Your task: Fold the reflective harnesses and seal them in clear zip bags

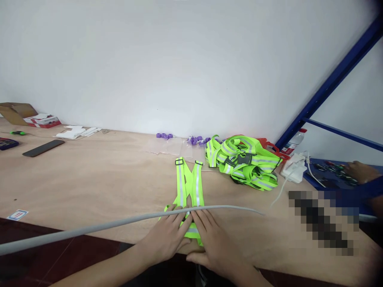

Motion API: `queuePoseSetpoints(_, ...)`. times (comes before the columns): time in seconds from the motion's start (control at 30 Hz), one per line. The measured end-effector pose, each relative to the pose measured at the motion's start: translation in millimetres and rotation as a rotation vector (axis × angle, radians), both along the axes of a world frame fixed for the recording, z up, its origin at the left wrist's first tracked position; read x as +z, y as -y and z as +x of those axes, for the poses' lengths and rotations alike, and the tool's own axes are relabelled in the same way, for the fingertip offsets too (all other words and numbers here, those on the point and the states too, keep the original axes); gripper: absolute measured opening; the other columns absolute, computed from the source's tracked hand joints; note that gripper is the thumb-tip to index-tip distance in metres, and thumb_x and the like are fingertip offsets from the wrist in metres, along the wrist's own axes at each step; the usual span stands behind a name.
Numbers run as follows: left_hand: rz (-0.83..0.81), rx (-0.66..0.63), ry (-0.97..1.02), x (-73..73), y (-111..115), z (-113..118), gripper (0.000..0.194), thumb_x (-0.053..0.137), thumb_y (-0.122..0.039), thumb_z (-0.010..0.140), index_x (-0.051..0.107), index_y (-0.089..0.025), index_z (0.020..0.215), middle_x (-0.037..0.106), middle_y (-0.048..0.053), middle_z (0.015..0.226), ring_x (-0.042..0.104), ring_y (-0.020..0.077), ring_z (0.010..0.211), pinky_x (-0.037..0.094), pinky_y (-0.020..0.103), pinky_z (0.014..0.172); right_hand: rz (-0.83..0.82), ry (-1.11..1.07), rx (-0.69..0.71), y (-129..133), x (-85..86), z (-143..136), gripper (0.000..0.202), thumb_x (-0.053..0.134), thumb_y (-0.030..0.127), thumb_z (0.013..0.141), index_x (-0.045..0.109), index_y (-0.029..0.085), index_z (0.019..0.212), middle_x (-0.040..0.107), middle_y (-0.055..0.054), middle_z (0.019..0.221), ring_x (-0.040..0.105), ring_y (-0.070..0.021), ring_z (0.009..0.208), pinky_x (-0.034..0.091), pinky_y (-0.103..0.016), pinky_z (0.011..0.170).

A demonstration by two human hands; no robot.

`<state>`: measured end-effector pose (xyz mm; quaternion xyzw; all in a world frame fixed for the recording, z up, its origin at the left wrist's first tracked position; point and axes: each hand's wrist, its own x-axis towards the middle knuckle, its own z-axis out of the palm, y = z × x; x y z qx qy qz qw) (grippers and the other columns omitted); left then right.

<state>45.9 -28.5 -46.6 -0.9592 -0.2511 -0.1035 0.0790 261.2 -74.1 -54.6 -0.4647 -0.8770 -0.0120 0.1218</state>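
A bright green reflective harness (181, 183) lies at the lower centre of the frame on a wooden table (119, 179). The person's left hand (167, 235) and right hand (214, 243) rest palm down on its lower part, side by side; whether the fingertips pinch the strap cannot be told. A grey cable (119, 221) crosses from the left edge in front of the fingers, hiding part of them. Right of centre sits a heap of similar harnesses (259, 160), with purple pieces (196, 140) and clear plastic bags (170, 147) just left of it. Farther right are a white adapter (295, 167), a bottle (296, 140), a slanting blue beam (329, 86) and a co-worker's hand (363, 172). A pixelated patch blots out the lower right. At far left stand a cardboard box (18, 113) and a dark slab (43, 148).
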Motion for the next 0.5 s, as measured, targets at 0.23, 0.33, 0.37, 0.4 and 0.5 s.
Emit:
queuePoseSetpoints(0.23, -0.020, -0.026, -0.030, 0.4, 23.6, -6.9, 0.066, 0.051, -0.055, 0.099, 0.043, -0.009, 0.147, 0.053, 0.020, 0.147, 0.054, 0.0381, 0.127, 0.035, 0.056, 0.108, 0.351, -0.018, -0.002, 20.5, -21.4, -5.9, 0.065, 0.055, 0.055, 0.096, 0.058, 0.004, 0.136, 0.067, -0.019, 0.132, 0.063, -0.0318, 0.119, 0.053, -0.042, 0.098)
queuePoseSetpoints(0.33, 0.016, -0.022, -0.015, -2.3, 24.3, -7.9, 0.074, 0.046, -0.065, 0.097, 0.045, -0.009, 0.146, 0.052, 0.020, 0.148, 0.055, 0.0383, 0.127, 0.036, 0.055, 0.108, 0.367, -0.030, -0.023, 22.5, -22.7, -6.3, 0.063, 0.055, 0.053, 0.095, 0.058, 0.005, 0.136, 0.066, -0.018, 0.134, 0.062, -0.0315, 0.121, 0.052, -0.042, 0.099)
queuePoseSetpoints(0.37, 0.036, -0.014, -0.010, -3.7, 23.9, -7.9, 0.072, 0.045, -0.064, 0.098, 0.045, -0.010, 0.145, 0.053, 0.020, 0.147, 0.055, 0.0377, 0.126, 0.036, 0.054, 0.107, 0.364, -0.032, -0.031, 22.5, -23.3, -6.1, 0.063, 0.056, 0.052, 0.095, 0.058, 0.006, 0.137, 0.066, -0.018, 0.134, 0.061, -0.0314, 0.122, 0.052, -0.042, 0.099)
queuePoseSetpoints(0.4, 0.053, -0.006, -0.005, -5.3, 23.6, -7.8, 0.068, 0.044, -0.062, 0.100, 0.046, -0.011, 0.145, 0.055, 0.019, 0.146, 0.056, 0.0370, 0.126, 0.036, 0.053, 0.107, 0.363, -0.032, -0.033, 22.4, -24.2, -5.7, 0.062, 0.056, 0.051, 0.095, 0.058, 0.006, 0.138, 0.066, -0.017, 0.134, 0.061, -0.0313, 0.122, 0.052, -0.041, 0.100)
queuePoseSetpoints(0.5, 0.068, -0.003, 0.008, -9.8, 23.9, -8.0, 0.065, 0.043, -0.060, 0.101, 0.048, -0.012, 0.144, 0.058, 0.017, 0.143, 0.057, 0.0361, 0.125, 0.037, 0.052, 0.107, 0.379, -0.025, -0.015, 22.3, -28.1, -3.7, 0.059, 0.057, 0.050, 0.095, 0.059, 0.008, 0.136, 0.067, -0.016, 0.133, 0.063, -0.0307, 0.121, 0.053, -0.040, 0.098)
